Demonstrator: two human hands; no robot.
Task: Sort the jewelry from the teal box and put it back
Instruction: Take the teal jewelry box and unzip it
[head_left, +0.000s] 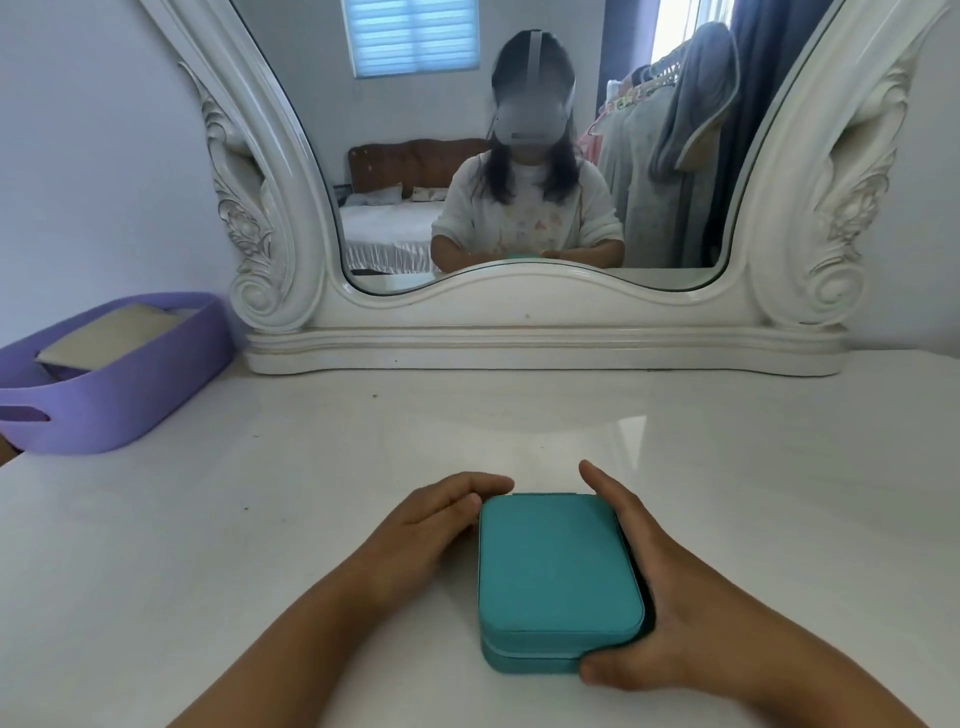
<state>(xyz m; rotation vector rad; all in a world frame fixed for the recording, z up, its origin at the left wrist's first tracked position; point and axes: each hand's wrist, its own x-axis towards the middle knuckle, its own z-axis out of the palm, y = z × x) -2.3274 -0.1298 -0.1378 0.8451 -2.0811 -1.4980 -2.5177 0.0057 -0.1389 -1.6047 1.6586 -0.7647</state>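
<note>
A closed teal box (556, 566) with rounded corners lies flat on the white dressing table (260, 519), near the front edge. My right hand (654, 597) wraps its right side, fingers along the edge and thumb against the front right corner. My left hand (426, 525) rests against the box's left side, fingertips touching the far left corner. The lid is down, so no jewelry shows.
A purple basket (114, 384) holding a beige flat item stands at the far left. A large white ornate mirror (545, 332) stands along the back of the table and reflects a person and a bedroom.
</note>
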